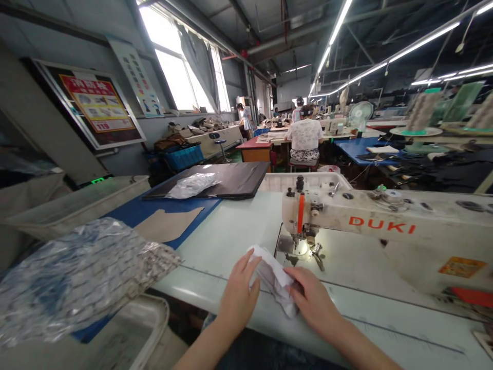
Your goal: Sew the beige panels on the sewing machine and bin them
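Note:
A crumpled white cloth [273, 280] is between my two hands, above the pale table in front of the sewing machine. My left hand [241, 290] has its fingertips on the cloth's upper left edge, with the thumb bent beside it. On the other side, my right hand [314, 300] pinches the cloth between thumb and fingers. Part of the cloth hangs down toward the table's near edge. Just beyond the right hand stands the sewing machine [381, 218], its needle area lit and a small metal guide [317, 256] lying by the needle plate.
To the left, a plastic-wrapped bundle [88, 272] overhangs a plastic bin [154, 329]. A tan flat piece [167, 224] lies on a blue board [131, 208]. Behind it are dark sheets [242, 177] with a clear plastic bag [192, 184]. A person [305, 132] sits farther back.

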Available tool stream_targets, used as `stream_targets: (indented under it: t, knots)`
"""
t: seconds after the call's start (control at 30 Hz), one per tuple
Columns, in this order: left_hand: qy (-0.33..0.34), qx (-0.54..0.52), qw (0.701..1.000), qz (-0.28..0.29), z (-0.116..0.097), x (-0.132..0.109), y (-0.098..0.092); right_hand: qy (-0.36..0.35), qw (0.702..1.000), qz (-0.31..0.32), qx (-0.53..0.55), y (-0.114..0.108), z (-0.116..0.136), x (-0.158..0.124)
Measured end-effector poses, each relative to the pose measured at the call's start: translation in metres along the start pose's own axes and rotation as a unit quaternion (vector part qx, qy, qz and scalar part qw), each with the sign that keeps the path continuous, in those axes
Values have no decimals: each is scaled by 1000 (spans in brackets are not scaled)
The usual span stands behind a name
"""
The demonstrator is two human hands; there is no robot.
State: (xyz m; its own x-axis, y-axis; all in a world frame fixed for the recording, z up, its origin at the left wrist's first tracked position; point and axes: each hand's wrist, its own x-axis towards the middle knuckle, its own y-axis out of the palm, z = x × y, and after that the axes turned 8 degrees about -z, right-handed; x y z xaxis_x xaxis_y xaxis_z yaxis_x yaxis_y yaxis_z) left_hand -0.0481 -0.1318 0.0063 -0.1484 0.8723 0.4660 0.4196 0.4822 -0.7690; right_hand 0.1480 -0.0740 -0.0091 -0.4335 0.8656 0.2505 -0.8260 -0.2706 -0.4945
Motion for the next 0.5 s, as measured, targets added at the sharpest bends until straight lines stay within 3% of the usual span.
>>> stream_targets:
  t: [0.23, 0.37, 0.5]
  knots:
    - [66, 46, 978, 191, -2, 45, -8, 67, 991, -20, 116, -2, -5, 10]
    - [107, 15, 976, 189, -1, 57, -7, 105, 967, -50, 227, -4, -2, 15]
    - [141, 14, 976, 167, 11, 55, 2, 128, 953, -55, 270, -2, 7, 13]
